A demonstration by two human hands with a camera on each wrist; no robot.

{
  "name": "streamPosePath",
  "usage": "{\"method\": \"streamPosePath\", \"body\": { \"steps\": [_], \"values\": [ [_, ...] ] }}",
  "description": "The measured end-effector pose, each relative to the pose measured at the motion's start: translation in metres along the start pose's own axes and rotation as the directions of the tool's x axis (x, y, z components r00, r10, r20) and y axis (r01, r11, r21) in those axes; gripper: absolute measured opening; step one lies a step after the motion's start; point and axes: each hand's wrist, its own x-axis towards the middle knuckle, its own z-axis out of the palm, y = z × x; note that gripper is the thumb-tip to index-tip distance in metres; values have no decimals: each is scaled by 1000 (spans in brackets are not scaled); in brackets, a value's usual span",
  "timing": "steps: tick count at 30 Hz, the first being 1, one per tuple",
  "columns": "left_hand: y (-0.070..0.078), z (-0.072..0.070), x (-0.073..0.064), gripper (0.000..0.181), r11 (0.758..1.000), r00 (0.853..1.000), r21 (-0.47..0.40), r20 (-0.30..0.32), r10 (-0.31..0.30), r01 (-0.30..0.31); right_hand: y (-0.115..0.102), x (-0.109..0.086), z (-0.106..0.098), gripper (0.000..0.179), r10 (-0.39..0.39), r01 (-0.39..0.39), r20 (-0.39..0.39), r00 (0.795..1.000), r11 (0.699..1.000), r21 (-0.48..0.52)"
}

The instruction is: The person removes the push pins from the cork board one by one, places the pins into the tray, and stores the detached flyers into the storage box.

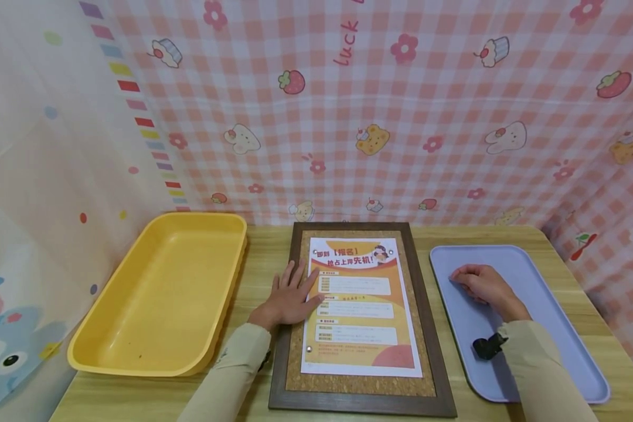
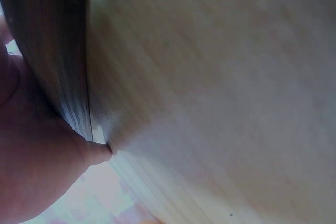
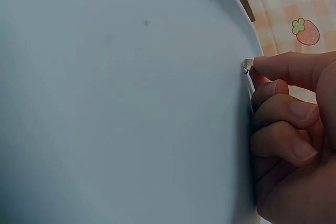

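Note:
A printed sheet point(image 1: 356, 305) lies on a cork board point(image 1: 358, 384) with a dark wooden frame point(image 1: 364, 402). Silver thumbtacks show at its two top corners and near its lower left. My left hand point(image 1: 290, 296) rests with fingers spread across the board's left frame and the sheet's left edge; in the left wrist view, part of that hand point(image 2: 42, 166) sits beside the dark frame. Over the lavender tray point(image 1: 554, 351), my right hand point(image 1: 485, 287) pinches a small silver thumbtack point(image 3: 247, 65) between thumb and forefinger, the other fingers curled.
A deep yellow tray point(image 1: 163, 293) stands left of the board on the wooden table point(image 1: 253, 258). Behind the table hangs a pink checked cloth point(image 1: 327, 164). A small black device point(image 1: 487, 347) sits at my right wrist, above the lavender tray.

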Motion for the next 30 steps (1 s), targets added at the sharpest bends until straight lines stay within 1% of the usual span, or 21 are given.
{"method": "streamPosePath", "body": {
  "steps": [6, 14, 18, 21, 25, 30],
  "values": [
    [0, 0, 1, 67, 1000, 1000, -2, 4, 0, 0, 0, 2, 1, 26, 2, -2, -7, 1000, 1000, 7],
    [0, -1, 0, 65, 1000, 1000, -9, 8, 6, -6, -2, -1, 1, 29, -2, 2, -21, 1000, 1000, 15],
    [-2, 2, 2, 66, 1000, 1000, -19, 5, 13, -13, -2, -2, 1, 29, -14, 15, -22, 1000, 1000, 22],
    [-4, 4, 4, 68, 1000, 1000, -4, 15, 3, -3, -3, -4, 2, 31, -22, 23, -22, 1000, 999, 29],
    [-4, 4, 5, 67, 1000, 1000, 7, 30, -10, 10, -6, -8, 4, 34, -55, 56, -21, 998, 998, 32],
    [-1, 1, 2, 66, 1000, 1000, 1, 11, -8, 8, -14, -13, 9, 35, -131, 131, -26, 991, 991, -12]
  ]
}}
